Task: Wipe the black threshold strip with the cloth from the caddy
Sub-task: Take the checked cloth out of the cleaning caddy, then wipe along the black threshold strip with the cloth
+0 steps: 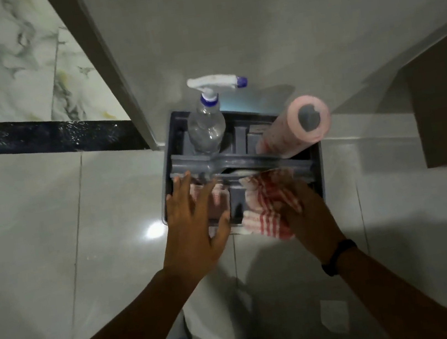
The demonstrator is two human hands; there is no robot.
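A: Cloth (268, 203), red-checked, sits bunched in the right hand (307, 214), fingers closed round it, over the caddy (316, 167) front at five o'clock — likely lifting it out.

B: Left hand (195, 223)?

A: Spread flat, holding nothing, over the front-left compartment.

B: Threshold strip (37, 136)?

A: Ten o'clock, well apart, speckled. Spray bottle (207, 128) and pink roll (297, 126) stand behind; door edge (116, 78) meets the strip.

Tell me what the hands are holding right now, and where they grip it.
The right hand grips the red-checked cloth at its bunched right side. The left hand is open, holding nothing.
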